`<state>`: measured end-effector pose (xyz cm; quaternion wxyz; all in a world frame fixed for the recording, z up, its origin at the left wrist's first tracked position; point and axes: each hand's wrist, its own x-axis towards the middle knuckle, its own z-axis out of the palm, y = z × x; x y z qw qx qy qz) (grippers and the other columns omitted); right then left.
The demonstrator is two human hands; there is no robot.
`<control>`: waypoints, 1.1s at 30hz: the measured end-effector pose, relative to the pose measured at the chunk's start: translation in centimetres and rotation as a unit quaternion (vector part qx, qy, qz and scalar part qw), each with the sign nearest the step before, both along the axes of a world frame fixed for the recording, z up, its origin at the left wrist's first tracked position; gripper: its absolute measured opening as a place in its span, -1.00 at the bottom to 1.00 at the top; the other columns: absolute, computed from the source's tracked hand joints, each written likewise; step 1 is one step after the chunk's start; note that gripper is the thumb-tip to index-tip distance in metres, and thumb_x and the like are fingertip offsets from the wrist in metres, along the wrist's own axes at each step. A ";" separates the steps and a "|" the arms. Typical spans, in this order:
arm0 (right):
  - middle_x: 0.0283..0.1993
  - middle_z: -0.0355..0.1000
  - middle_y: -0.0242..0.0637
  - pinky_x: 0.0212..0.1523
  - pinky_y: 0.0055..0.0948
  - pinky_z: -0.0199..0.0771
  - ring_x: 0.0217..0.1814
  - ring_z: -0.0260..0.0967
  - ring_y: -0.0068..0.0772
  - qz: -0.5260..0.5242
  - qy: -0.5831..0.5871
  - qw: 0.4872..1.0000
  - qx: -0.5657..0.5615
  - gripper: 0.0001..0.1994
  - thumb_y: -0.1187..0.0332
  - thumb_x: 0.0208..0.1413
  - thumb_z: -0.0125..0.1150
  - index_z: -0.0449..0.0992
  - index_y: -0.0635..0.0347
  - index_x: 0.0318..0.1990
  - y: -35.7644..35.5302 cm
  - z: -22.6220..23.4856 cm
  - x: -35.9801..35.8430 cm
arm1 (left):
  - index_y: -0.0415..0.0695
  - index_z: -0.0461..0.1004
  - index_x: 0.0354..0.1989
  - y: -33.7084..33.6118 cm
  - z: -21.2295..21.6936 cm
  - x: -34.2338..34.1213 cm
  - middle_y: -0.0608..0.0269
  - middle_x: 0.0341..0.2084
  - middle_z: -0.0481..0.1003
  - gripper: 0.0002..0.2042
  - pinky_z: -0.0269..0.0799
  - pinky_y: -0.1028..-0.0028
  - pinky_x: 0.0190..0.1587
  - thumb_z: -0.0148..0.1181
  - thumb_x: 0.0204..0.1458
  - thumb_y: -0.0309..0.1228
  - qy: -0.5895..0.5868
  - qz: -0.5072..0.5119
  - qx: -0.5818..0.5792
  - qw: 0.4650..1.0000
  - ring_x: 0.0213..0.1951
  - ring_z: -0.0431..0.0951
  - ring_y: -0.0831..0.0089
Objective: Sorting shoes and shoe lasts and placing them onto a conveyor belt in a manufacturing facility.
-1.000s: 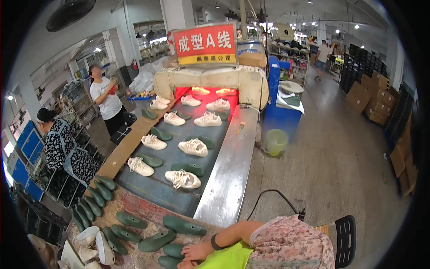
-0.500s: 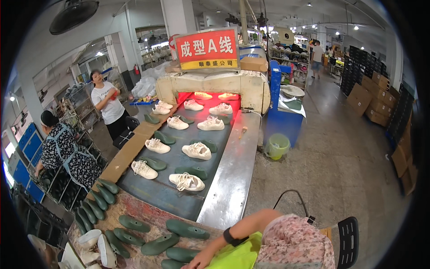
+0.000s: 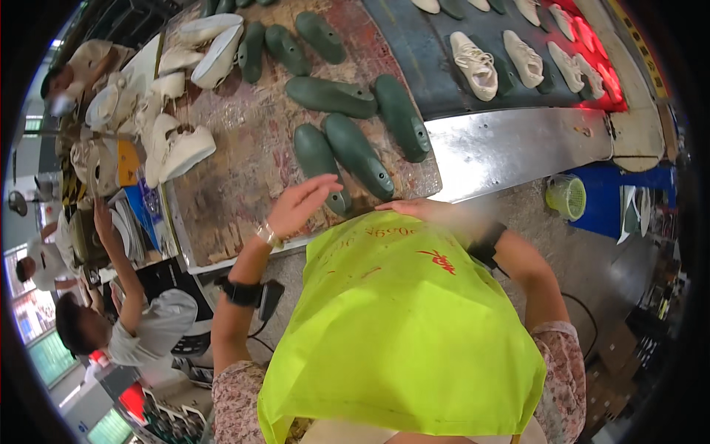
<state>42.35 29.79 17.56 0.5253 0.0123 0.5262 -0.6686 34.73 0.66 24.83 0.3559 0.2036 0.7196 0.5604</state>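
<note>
Over the front edge of the worktable, my left hand has its fingers stretched out. They lie across the end of a dark green shoe last; whether they touch it I cannot tell. My right hand is flat with fingers extended at the table's edge, holding nothing visible. Its fingertips are close to the end of a second green last. Another last stands apart to the right, and one more lies crosswise beyond. A yellow-green apron covers my front, just below both hands.
Cream shoes lie at the table's left. Beyond the table, a dark conveyor carries cream shoes and lasts beside a metal ledge. A yellow-green basket stands at the right. A co-worker is at the left.
The view has swung down from the conveyor to the table and my apron. My left hand, out of view before, now shows; my right hand is at the table's edge.
</note>
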 end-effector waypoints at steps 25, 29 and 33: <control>0.11 0.27 0.03 0.21 -0.17 0.07 0.18 0.19 -0.04 0.410 0.278 0.770 0.402 -0.50 -0.01 0.18 -0.18 0.34 0.18 0.08 0.3 4.0 -2.2 | -0.38 0.02 0.23 1.3 13.6 8.1 -0.28 0.25 -0.08 -0.21 -0.17 0.04 0.24 -0.30 0.10 0.17 -0.010 -0.262 0.316 0.912 0.28 -0.04 -0.10; 0.14 0.26 -0.05 0.22 -0.19 0.08 0.22 0.14 -0.04 0.238 0.460 0.823 0.234 -0.51 0.05 0.17 -0.13 0.26 0.21 0.13 -5.1 12.4 -2.7 | -0.44 -0.03 0.20 3.3 16.5 10.0 -0.39 0.10 0.02 -0.20 0.00 0.04 0.15 -0.04 0.01 0.06 0.133 -0.251 0.302 0.910 0.14 0.10 -0.19; 0.32 0.00 -0.20 0.34 -0.27 -0.20 0.38 -0.15 -0.20 0.341 0.395 0.852 0.043 -0.46 -0.01 0.23 -0.37 0.08 0.08 0.26 -9.6 9.4 1.7 | -0.48 0.07 0.14 4.2 17.3 11.8 -0.43 0.12 0.02 -0.20 0.01 0.02 0.17 0.01 -0.03 0.06 0.168 -0.255 0.292 0.907 0.18 0.04 -0.20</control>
